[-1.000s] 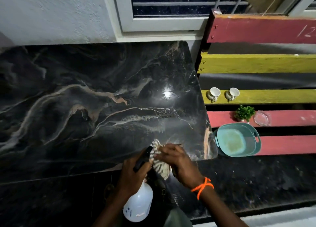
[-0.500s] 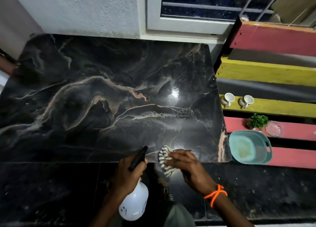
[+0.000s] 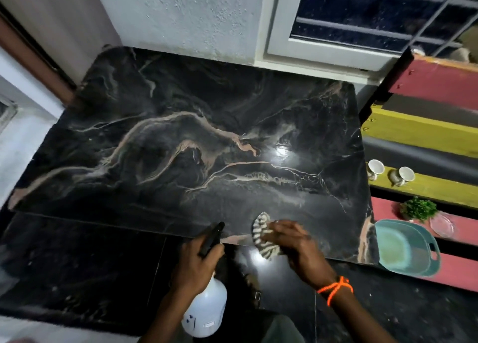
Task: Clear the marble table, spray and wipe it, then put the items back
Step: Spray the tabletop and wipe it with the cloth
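Marble (image 3: 160, 146) stretches away from me up and to the left, its long axis running left to right across my view, and nothing stands on the slab itself. My right hand (image 3: 292, 239) sits at the near edge, toward the right end, fingers curled round a black-and-white striped cloth (image 3: 261, 230) that lies half on the table top and half hanging over its front rim. My left hand (image 3: 196, 265) is just beside it, a little nearer to me and off the slab, wrapped round the neck of a white spray bottle (image 3: 207, 309) with its black nozzle (image 3: 213, 235) aimed up and forward over the near edge.

So nearly all of the unwiped surface lies ahead and to the left of the cloth; I judge the wipe must travel that way, along the long axis, and the right hand is the one placed to carry it. The far left corner looks like a stretch, since I stand toward the right end.

Cleared items wait to my right on a painted slatted bench (image 3: 439, 187): two small cups (image 3: 375, 168), a little green plant (image 3: 417, 208), a clear glass dish (image 3: 443, 225) and a teal tray (image 3: 429, 265) just beside the table's right corner. They go back later, I reckon.
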